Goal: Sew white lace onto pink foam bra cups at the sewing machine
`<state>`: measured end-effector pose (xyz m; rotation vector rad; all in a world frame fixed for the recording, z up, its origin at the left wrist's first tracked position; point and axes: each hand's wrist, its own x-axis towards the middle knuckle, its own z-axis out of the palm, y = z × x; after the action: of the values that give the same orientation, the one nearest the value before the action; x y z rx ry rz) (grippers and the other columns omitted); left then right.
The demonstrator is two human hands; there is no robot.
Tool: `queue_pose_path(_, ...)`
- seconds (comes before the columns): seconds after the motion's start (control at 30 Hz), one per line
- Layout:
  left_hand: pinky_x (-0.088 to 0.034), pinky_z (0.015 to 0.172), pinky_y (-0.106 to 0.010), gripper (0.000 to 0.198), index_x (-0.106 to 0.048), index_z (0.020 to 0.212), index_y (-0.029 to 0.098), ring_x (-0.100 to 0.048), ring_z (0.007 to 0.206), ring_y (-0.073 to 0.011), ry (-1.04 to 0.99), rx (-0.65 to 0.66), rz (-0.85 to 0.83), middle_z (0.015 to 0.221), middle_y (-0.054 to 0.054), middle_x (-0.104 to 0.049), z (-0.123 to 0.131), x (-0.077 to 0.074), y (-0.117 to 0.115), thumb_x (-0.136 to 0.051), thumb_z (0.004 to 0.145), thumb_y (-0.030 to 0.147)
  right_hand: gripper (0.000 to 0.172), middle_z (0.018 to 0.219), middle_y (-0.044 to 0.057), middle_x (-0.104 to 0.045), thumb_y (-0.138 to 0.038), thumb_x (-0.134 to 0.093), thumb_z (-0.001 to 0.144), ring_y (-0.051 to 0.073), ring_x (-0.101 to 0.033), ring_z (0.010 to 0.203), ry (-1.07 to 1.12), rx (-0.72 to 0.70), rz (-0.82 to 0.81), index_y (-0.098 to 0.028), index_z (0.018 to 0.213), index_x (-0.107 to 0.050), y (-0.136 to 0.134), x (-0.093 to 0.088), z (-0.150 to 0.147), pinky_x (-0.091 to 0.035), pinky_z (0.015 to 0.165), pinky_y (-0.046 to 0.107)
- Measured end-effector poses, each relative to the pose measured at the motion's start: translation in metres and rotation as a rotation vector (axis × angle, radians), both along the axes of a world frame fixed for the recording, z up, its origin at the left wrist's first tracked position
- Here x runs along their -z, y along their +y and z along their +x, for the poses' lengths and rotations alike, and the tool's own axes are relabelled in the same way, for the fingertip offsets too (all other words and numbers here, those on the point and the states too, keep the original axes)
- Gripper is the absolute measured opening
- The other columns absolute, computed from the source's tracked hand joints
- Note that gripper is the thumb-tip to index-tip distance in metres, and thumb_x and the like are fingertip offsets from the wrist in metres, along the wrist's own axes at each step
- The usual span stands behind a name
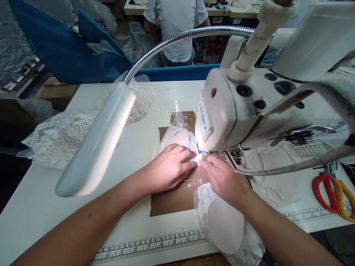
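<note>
Under the head of a white sewing machine [219, 107], a piece of white lace fabric [177, 137] lies at the needle area. My left hand [172, 166] rests on it just left of the needle, its thumb and fingers drawn together at the lace edge. From the right, my right hand [223, 177] pinches the lace close to the presser foot. Below that hand, a pale padded cup with lace trim [226, 225] hangs over the table's front edge. The needle tip is hidden by glare and fingers.
A tube lamp [97, 140] on a bent metal neck hangs over the left side. Lace pieces [66, 136] lie at left, pale fabric pieces [274, 173] at right. Scissors [332, 194] sit by the ruler strip [155, 245]. A seated person [177, 29] is beyond.
</note>
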<state>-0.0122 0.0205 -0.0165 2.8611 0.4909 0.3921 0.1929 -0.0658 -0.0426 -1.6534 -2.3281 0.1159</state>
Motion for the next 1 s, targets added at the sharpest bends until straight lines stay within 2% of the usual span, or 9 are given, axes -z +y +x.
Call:
queue_pose_path(0.2,-0.046,0.089,-0.043,0.023,-0.067,0.105,0.018,-0.056,0.100,-0.0245,-0.001,0.010,-0.026,0.103,-0.013,-0.064,-0.0017,0.0002,0.0028,-0.048,0.094,0.021,0.043,0.099,0.006,-0.068,-0.003,-0.046,0.083,0.021,-0.059,0.092,-0.038,-0.048,0.044,-0.025,0.113,-0.067,-0.0013,-0.0004,0.0007,-0.048,0.083,0.034)
queue_pose_path(0.43,-0.046,0.089,-0.044,0.025,-0.069,0.105,0.018,-0.057,0.101,-0.0253,-0.003,-0.013,-0.031,0.104,-0.013,-0.065,-0.0012,0.0020,0.0054,-0.047,0.094,0.022,0.041,0.094,0.008,-0.069,-0.004,-0.046,0.083,0.022,-0.059,0.083,-0.126,-0.009,0.100,-0.019,0.117,-0.065,-0.0004,0.0004,-0.0037,-0.048,0.077,0.034)
queue_pose_path(0.6,-0.046,0.089,-0.044,0.026,-0.068,0.108,0.018,-0.056,0.101,-0.0262,0.022,-0.042,-0.018,0.109,-0.013,-0.064,-0.0012,0.0033,0.0064,-0.047,0.094,0.023,0.046,0.106,0.007,-0.067,-0.007,-0.046,0.086,0.023,-0.059,0.093,-0.054,0.009,0.018,-0.024,0.127,-0.059,0.0021,0.0003,-0.0023,-0.047,0.084,0.035)
queue_pose_path(0.73,-0.045,0.090,-0.045,0.028,-0.067,0.112,0.018,-0.054,0.104,-0.0273,0.050,-0.073,-0.010,0.115,-0.013,-0.063,-0.0022,0.0037,0.0044,-0.045,0.095,0.023,0.047,0.105,0.008,-0.067,-0.012,-0.048,0.086,0.025,-0.059,0.100,-0.006,0.003,0.002,-0.027,0.129,-0.057,0.0014,0.0015,0.0004,-0.046,0.090,0.038)
queue_pose_path(0.9,-0.043,0.093,-0.044,0.035,-0.056,0.127,0.017,-0.049,0.112,-0.0281,0.070,-0.101,0.004,0.126,-0.012,-0.057,-0.0061,0.0044,0.0032,-0.042,0.096,0.025,0.036,0.099,0.007,-0.069,-0.019,-0.044,0.090,0.022,-0.061,0.091,-0.023,0.084,0.054,-0.026,0.121,-0.063,0.0008,0.0011,-0.0028,-0.047,0.078,0.033)
queue_pose_path(1.0,-0.042,0.094,-0.045,0.037,-0.055,0.126,0.016,-0.045,0.117,-0.0308,0.125,-0.161,0.017,0.128,-0.013,-0.055,-0.0053,0.0021,0.0016,-0.043,0.095,0.032,0.032,0.096,0.006,-0.070,-0.025,-0.044,0.092,0.020,-0.062,0.085,-0.066,0.074,0.059,-0.025,0.116,-0.065,0.0017,-0.0015,-0.0036,-0.045,0.069,0.029)
